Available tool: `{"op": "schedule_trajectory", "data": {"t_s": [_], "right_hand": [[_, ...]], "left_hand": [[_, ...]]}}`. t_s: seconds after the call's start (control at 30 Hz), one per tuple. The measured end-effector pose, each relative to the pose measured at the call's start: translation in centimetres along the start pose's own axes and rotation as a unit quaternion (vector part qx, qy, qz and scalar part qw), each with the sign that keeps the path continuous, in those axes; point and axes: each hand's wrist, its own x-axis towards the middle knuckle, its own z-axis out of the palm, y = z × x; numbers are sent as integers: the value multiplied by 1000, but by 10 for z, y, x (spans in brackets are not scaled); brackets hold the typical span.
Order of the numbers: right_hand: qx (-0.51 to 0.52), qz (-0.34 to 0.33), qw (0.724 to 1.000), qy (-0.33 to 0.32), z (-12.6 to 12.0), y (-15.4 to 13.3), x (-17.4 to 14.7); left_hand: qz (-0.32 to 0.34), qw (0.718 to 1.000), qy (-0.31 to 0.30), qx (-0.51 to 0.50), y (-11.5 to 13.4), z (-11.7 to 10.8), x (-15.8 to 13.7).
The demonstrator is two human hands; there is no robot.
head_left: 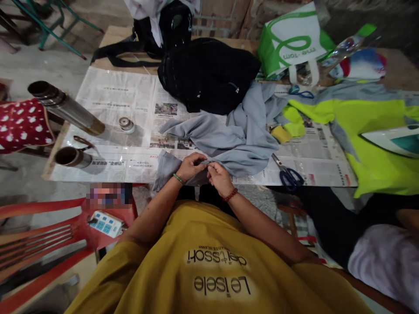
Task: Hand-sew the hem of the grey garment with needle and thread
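A grey garment (248,131) lies rumpled over the newspaper, its near edge at the front of the table. My left hand (192,167) is closed on the cloth, fingertips pinched toward the right. Close against it, my right hand (221,178) also pinches at the same spot on the garment. Anything small between the two sets of fingertips is too small to make out. To the right of my hands rest scissors (290,178) with dark blue handles, near the table edge.
A steel thermos (70,109), its cup (70,157) and a stopper (126,125) occupy the left side. A black bag (209,72) lies behind the garment. On the right, an iron (393,139) rests on a yellow-green garment (376,170). Another person sits at the right.
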Motion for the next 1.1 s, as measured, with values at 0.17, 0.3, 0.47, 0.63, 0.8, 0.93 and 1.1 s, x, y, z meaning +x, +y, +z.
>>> {"op": "schedule_trajectory", "data": {"t_s": [0.17, 0.3, 0.47, 0.63, 0.8, 0.93, 1.1], "right_hand": [[46, 55, 997, 8, 1, -9, -12], [35, 88, 995, 9, 1, -10, -20], [36, 70, 996, 30, 7, -4, -18], [68, 63, 994, 62, 15, -4, -10], [91, 83, 992, 41, 11, -15, -6], [-64, 62, 994, -68, -25, -28, -19], [-285, -215, 933, 45, -83, -54, -24]], "left_hand": [[16, 1000, -2, 1, 1, 1, -1], [12, 1000, -2, 4, 2, 0, -1], [-5, 1000, 4, 22, 3, -1, -1], [1, 1000, -11, 16, 4, -1, -1], [-12, 1000, -11, 21, 6, -2, 0], [-6, 1000, -10, 29, 6, 0, 0], [6, 999, -12, 29, 8, 2, -1]]}}
